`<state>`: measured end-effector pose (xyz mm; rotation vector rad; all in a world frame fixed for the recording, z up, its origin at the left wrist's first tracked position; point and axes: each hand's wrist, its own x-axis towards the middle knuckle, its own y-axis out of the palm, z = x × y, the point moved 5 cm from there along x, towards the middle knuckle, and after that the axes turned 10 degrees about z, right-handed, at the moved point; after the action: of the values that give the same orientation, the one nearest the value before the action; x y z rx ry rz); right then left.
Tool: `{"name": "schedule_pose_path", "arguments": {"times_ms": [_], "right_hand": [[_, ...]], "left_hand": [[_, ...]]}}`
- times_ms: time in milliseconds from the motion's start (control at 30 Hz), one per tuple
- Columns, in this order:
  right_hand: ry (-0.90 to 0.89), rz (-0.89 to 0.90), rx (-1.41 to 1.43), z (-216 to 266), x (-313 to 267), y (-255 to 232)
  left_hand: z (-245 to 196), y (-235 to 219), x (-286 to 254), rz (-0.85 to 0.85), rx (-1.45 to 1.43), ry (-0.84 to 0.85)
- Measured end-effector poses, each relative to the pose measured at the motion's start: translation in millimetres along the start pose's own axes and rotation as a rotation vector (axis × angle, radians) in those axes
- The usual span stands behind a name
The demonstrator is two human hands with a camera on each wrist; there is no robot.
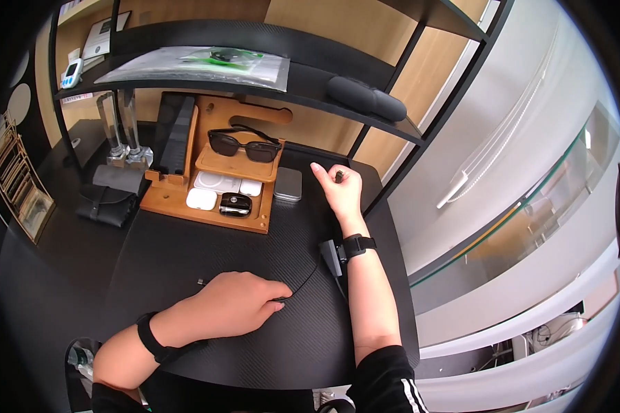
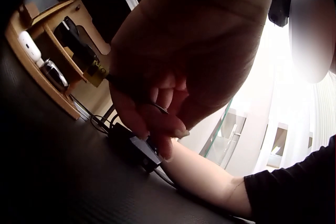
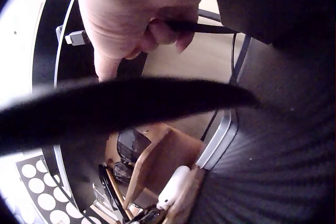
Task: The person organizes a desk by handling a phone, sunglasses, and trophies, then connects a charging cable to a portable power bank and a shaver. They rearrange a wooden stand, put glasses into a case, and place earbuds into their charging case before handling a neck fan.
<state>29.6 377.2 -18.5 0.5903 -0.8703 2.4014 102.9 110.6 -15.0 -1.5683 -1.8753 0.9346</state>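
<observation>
My left hand [image 1: 231, 306] is low over the desk, thumb and fingertips pinching a thin black USB cable [image 1: 303, 281]. One metal plug [image 1: 201, 281] of it pokes out on the little-finger side; the left wrist view shows this connector [image 2: 97, 71] close up. From the pinch, the cable runs toward the right wrist. Raised at the desk's right side, my right hand [image 1: 341, 189] has its fingers curled round a black cable [image 3: 205, 28], thumb pointing up. A light metal plug [image 3: 77, 38] sticks out past that hand in the right wrist view. The palm hides the part between.
Behind the hands stands a wooden organizer [image 1: 207, 215] with sunglasses [image 1: 244, 146], a white earbud case [image 1: 202, 199] and a black key fob [image 1: 235, 204]. Beside it lies a grey tin [image 1: 288, 184]. A black shelf [image 1: 303, 103] spans above; a black pouch [image 1: 108, 204] lies left.
</observation>
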Motion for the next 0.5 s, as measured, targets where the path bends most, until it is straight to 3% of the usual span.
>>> {"name": "schedule_pose_path", "arguments": {"times_ms": [233,367,467,500], "right_hand": [[0.096,0.268,-0.055,-6,0,19],[0.064,0.243,0.129,-23,3,26],[0.223,0.408,0.230,-11,-3,27],[0.079,0.357,0.062,-14,0,27]], "left_hand": [[12,14,4,0.108,0.081,-0.019],[11,5,5,0.180,0.120,-0.105],[22,-16,5,-0.069,0.192,-0.115],[31,-25,8,-0.091,0.137,-0.173]]}}
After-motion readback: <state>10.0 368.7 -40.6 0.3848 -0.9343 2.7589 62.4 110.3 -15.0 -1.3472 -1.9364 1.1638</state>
